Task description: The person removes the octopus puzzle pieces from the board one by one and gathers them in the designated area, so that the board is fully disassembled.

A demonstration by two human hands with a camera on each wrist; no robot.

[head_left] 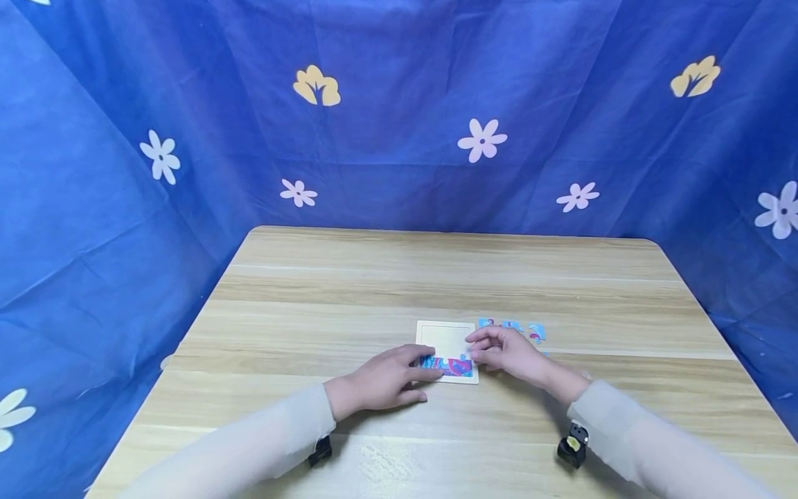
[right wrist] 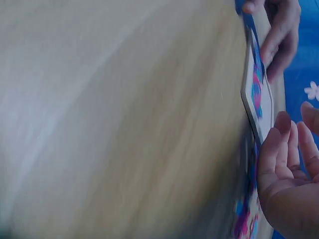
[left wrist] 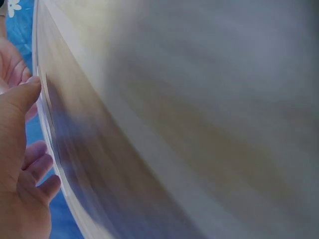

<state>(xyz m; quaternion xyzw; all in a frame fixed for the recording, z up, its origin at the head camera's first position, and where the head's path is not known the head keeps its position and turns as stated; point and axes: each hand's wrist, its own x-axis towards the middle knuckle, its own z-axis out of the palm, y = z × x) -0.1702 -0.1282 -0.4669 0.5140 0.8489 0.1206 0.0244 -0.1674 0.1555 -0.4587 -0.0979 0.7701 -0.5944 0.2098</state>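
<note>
A light puzzle tray (head_left: 445, 339) lies on the wooden table, with joined blue and pink puzzle pieces (head_left: 460, 367) along its near edge. Over the tray's near left corner rests my left hand (head_left: 389, 378), fingers extended onto the pieces and thumb at the left side. My right hand (head_left: 508, 353) is at the tray's right edge, its fingers loosely bent. In the right wrist view that hand (right wrist: 286, 174) has its thumb apart from the fingers, and nothing shows between them. The left wrist view has my left hand (left wrist: 20, 149) at its left edge.
Loose blue puzzle pieces (head_left: 511, 324) lie just right of the tray, partly hidden behind my right hand. The table (head_left: 337, 277) extends around it, and a blue flowered cloth (head_left: 399, 125) hangs behind and at both sides.
</note>
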